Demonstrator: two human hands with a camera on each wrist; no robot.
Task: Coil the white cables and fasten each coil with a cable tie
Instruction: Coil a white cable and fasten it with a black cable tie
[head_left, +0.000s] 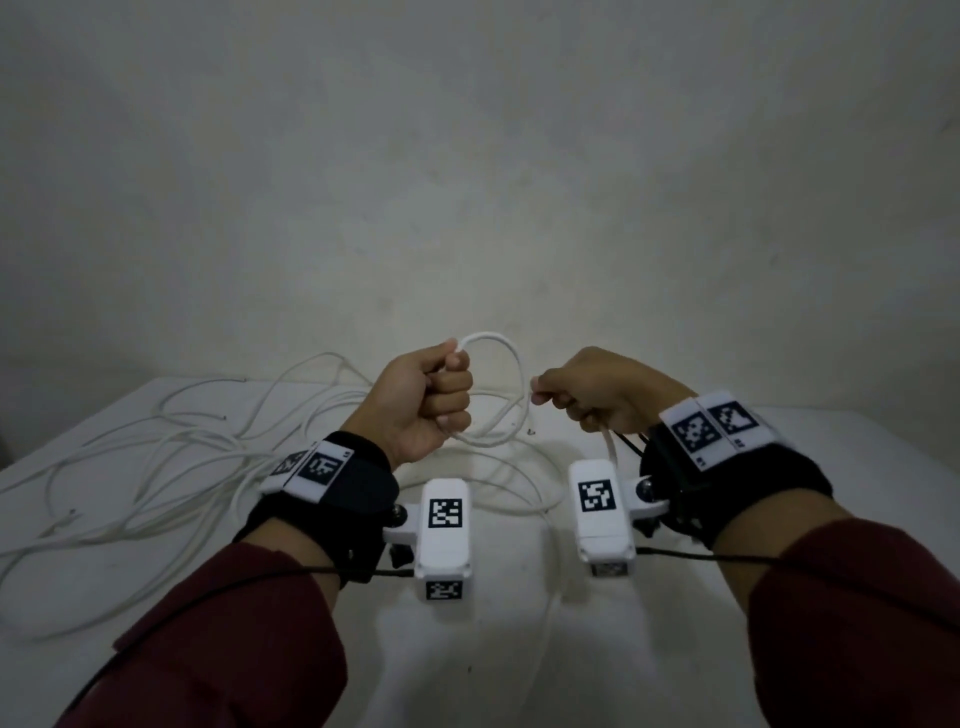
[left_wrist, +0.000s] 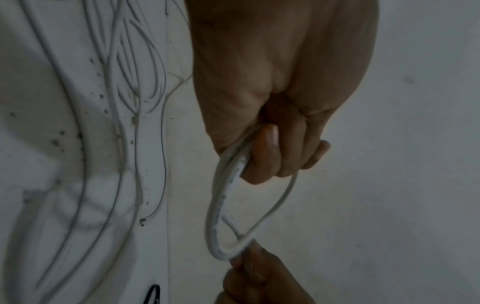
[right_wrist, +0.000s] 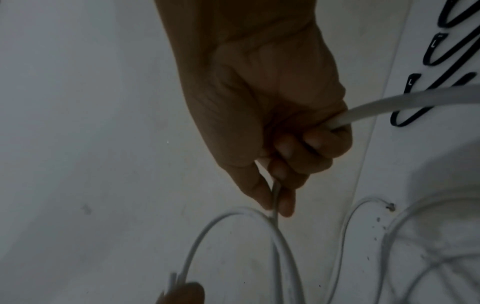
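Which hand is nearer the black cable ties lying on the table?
Right. The right hand is beside the black cable ties, gripping the white cable; the left hand is farther off, holding the loop.

White round plastic cables (head_left: 156, 447) on white table (head_left: 519, 649); black cable ties (right_wrist: 441, 55); maroon sleeves (head_left: 218, 639); black-and-white checkered wrist tags (head_left: 709, 427).

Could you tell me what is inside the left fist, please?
The left hand grips a white cable loop; strands enter the fist at both ends. How many turns lie inside the fist is hidden by the fingers.
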